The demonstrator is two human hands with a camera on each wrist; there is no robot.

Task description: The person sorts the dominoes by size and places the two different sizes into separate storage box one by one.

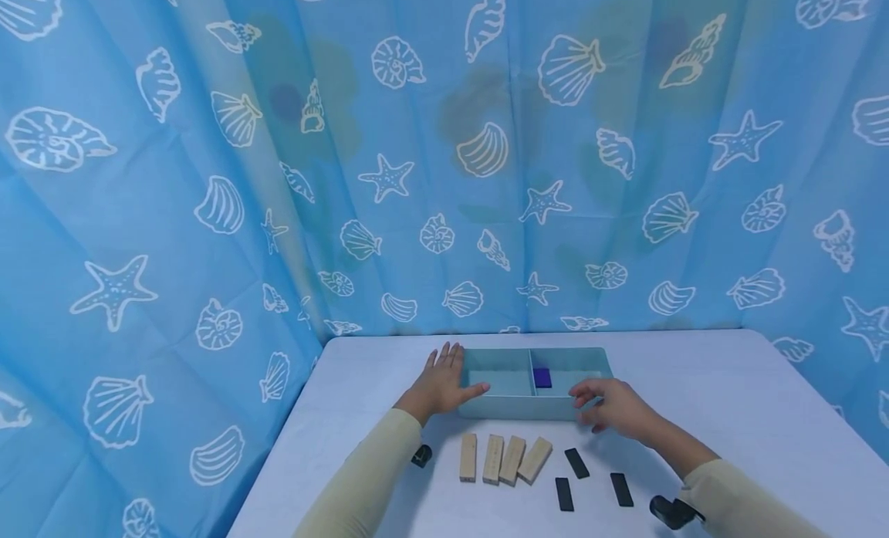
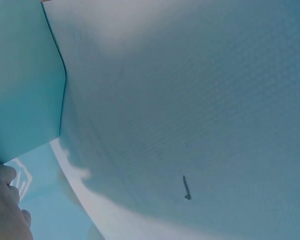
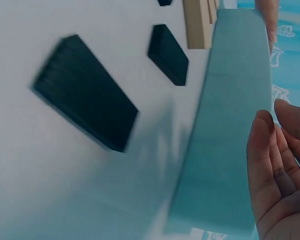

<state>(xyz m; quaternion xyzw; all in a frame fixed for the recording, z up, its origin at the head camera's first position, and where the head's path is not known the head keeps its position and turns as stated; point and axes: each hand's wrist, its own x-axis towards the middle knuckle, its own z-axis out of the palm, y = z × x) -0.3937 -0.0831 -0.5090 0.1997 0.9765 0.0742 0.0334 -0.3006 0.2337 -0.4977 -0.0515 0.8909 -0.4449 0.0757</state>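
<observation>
A teal box point(image 1: 528, 407) with a divider point(image 1: 532, 372) stands on the white table, its long side facing me. In its right compartment, a small purple piece point(image 1: 543, 378) lies against the divider. My left hand point(image 1: 442, 384) rests at the box's left end, fingers straight and thumb reaching over the front rim. At the front right corner is my right hand point(image 1: 614, 407), its fingers loosely bent by the rim. The right wrist view shows these fingers point(image 3: 262, 137) beside the box wall point(image 3: 230, 110), with nothing seen between them and the thumb.
Several light wooden blocks point(image 1: 492, 459) lie side by side in front of the box. To their right are three black flat pieces point(image 1: 564, 494), spaced apart on the table point(image 1: 729, 414). A blue shell-patterned curtain point(image 1: 444, 175) hangs behind and to the left.
</observation>
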